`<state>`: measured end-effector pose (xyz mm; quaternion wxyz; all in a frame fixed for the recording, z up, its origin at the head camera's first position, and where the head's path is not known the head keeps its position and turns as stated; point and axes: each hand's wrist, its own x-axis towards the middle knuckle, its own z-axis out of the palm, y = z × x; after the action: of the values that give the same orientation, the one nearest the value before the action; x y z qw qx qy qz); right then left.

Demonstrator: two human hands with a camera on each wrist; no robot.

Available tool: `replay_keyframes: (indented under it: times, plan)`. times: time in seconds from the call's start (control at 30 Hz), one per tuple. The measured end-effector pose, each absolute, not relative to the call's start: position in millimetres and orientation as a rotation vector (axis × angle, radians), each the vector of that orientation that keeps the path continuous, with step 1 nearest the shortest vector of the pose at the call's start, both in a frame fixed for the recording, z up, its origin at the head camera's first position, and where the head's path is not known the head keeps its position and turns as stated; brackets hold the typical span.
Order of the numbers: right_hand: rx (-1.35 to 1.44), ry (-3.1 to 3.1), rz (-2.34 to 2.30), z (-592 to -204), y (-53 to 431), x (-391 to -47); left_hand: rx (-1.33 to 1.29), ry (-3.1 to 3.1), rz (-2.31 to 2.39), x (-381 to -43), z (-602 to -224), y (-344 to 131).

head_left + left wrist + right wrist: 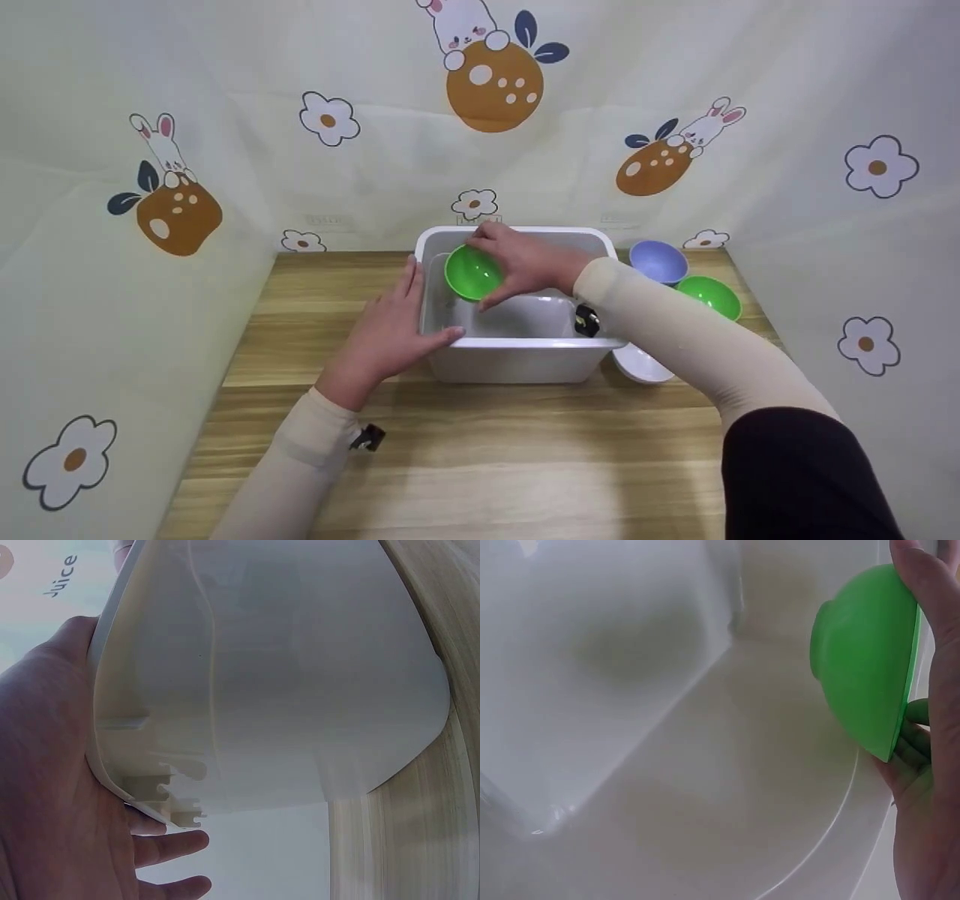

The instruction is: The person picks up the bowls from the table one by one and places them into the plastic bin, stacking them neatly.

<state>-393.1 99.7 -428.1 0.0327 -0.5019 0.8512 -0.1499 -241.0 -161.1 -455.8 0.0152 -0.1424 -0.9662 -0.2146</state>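
Observation:
My right hand [525,259] holds a green bowl [472,274] by its rim, over the left part of a white plastic basin [525,343]. In the right wrist view the green bowl [866,664] is tilted on its side, its foot facing the basin's inner wall [780,742]. The left hand [394,322] rests at the basin's front left corner, thumb over the front rim and fingers stretched along the left side. Seen from the left wrist, the straight fingers [172,847] reach past the underside of the rim.
To the basin's right stand a purple-blue bowl [658,261], another green bowl [712,295] and a white dish [643,366], partly behind the right forearm. All are on a wooden table [480,457]. Patterned sheeting [390,172] encloses the back and sides.

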Motion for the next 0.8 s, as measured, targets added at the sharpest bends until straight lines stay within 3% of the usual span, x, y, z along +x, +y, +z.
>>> replay_keyframes:
  times: [0.8]
  plan:
    - [-1.591, 2.589, -0.142, -453, 82, -393, -0.425, -3.003, -0.667, -241, -455, -161]
